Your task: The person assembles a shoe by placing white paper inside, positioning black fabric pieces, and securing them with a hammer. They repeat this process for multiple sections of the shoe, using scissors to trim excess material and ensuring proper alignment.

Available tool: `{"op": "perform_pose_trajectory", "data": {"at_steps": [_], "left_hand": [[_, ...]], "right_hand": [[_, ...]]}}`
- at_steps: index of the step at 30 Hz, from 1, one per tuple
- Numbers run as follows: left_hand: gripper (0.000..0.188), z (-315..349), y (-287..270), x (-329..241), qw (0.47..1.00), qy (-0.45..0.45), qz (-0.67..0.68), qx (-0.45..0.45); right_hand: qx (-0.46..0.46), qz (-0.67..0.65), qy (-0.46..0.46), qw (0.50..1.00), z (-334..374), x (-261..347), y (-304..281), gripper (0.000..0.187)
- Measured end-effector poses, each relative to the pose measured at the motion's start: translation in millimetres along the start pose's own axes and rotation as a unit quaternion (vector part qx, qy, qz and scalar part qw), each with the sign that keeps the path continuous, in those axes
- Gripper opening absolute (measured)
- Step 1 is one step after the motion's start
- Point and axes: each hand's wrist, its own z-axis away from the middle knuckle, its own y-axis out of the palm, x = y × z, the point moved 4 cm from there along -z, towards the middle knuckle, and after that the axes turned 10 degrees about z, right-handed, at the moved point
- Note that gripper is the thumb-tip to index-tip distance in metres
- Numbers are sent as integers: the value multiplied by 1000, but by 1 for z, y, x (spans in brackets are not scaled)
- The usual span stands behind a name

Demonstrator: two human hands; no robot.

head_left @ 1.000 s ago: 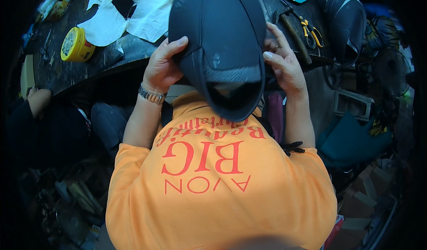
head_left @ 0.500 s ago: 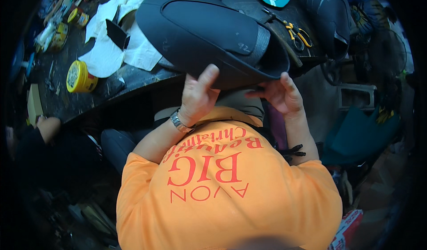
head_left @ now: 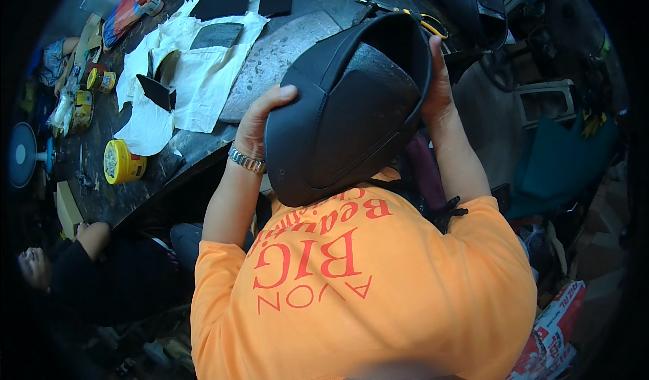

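Observation:
A black shoe upper (head_left: 331,143) is up off the table, in front of my chest, tilted with its opening toward the far right. My left hand (head_left: 258,120) grips its left side, thumb on top and fingers hidden beneath. A metal watch (head_left: 246,160) circles that wrist. On the other side, my right hand (head_left: 438,89) holds the rim by the opening; its fingers are partly hidden. Behind the upper lies a yellow-handled cutting tool (head_left: 431,24), partly covered by it.
The dark table (head_left: 88,127) carries white cloth (head_left: 193,103), a grey stone slab (head_left: 287,52), black flat pieces (head_left: 223,6) and a yellow tub (head_left: 124,162). Another black upper (head_left: 476,8) is at the far right. Another person's arm (head_left: 94,238) shows at left.
The shoe upper has come off the table toward my chest and turned, its opening now facing up and away. Both hands have shifted their hold; the right moved up along the rim.

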Motion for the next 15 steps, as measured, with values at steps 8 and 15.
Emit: {"op": "perform_pose_trajectory", "data": {"at_steps": [8, 15], "left_hand": [[34, -7, -4, 1, 990, 117, -51, 61], [21, -11, -18, 1, 987, 122, 102, -28]], "right_hand": [[-17, -118, 160, 980, 28, -57, 12, 67], [-27, -16, 122, 992, 16, -52, 21, 46]]}}
